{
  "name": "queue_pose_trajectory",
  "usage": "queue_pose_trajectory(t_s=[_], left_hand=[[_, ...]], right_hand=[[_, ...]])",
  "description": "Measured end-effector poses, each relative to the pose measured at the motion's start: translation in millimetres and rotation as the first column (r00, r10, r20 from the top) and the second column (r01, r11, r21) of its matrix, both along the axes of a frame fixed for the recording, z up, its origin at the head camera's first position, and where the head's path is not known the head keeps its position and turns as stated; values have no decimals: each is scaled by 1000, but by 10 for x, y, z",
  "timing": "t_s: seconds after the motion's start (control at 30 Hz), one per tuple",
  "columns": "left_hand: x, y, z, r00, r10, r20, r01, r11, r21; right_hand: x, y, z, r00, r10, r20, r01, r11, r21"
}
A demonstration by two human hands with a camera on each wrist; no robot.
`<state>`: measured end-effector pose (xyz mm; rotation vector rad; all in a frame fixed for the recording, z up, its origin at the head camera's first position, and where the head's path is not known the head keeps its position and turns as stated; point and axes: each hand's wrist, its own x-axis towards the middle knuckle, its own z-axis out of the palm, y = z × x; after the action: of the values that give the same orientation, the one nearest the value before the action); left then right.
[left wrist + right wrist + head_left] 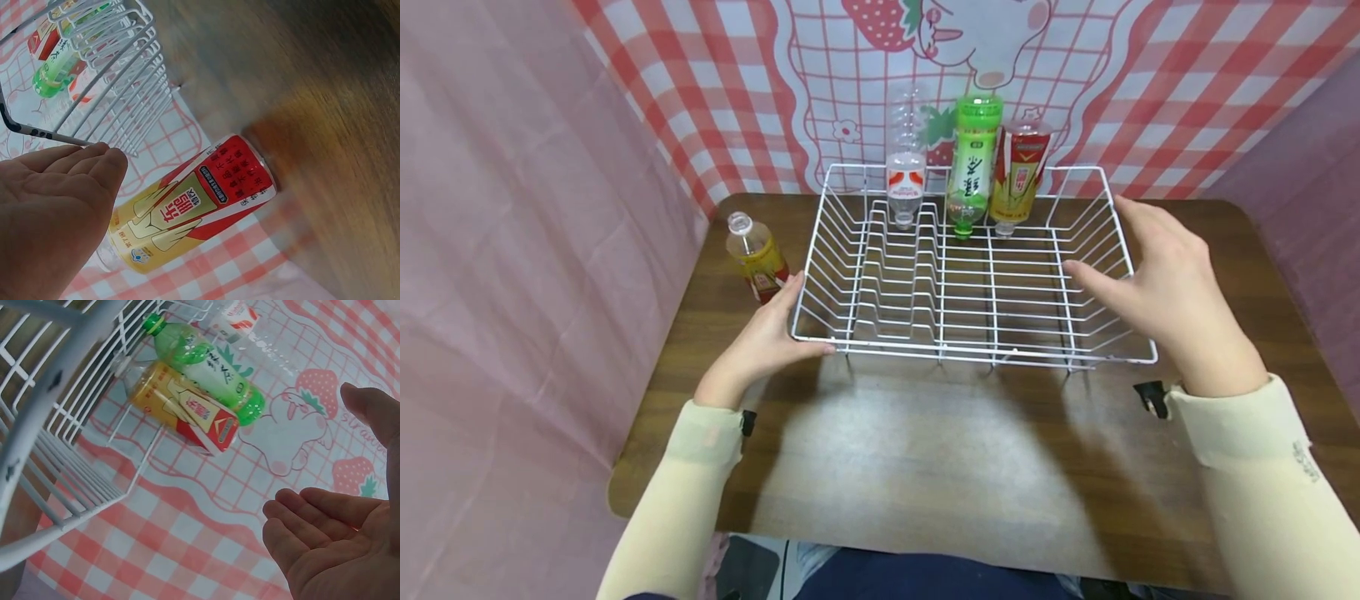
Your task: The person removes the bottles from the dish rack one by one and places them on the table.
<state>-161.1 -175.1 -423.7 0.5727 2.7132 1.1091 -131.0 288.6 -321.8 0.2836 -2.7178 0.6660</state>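
A white wire dish rack (966,350) stands on the table. My left hand (760,342) is at its front left corner, thumb along the front rim and straight fingers against the left side. My right hand (1176,292) is spread by the right side, thumb over the rack and fingers near the back right corner; in the right wrist view its palm holds nothing. Along the rack's back, neck down, lean a clear bottle (906,175), a green tea bottle (973,167) and a red-and-yellow drink bottle (1020,175).
Another red-and-yellow bottle (760,258), uncapped, stands upright left of the rack, close to my left fingers. A red-checked cloth (730,92) hangs behind the wooden table (895,467). Pink curtains (512,250) flank both sides.
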Motion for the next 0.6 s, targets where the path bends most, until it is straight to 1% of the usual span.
queue_pose_trajectory(t_s=[0.13,0.27,0.37,0.6], left_hand=[[-5,9,6,1000,8,12,-8,1000,-3],[-4,10,3,1000,8,20,-8,1000,1],[-7,7,-2,1000,10,17,-10,1000,3],[-12,6,-2,1000,9,23,-8,1000,-5]], right_hand=[[-69,23,-20,1000,-8,29,8,1000,0],[-109,19,-25,1000,-4,29,4,1000,0],[-142,3,-3,1000,3,31,-3,1000,7],[-204,-41,73,998,-6,68,5,1000,24]])
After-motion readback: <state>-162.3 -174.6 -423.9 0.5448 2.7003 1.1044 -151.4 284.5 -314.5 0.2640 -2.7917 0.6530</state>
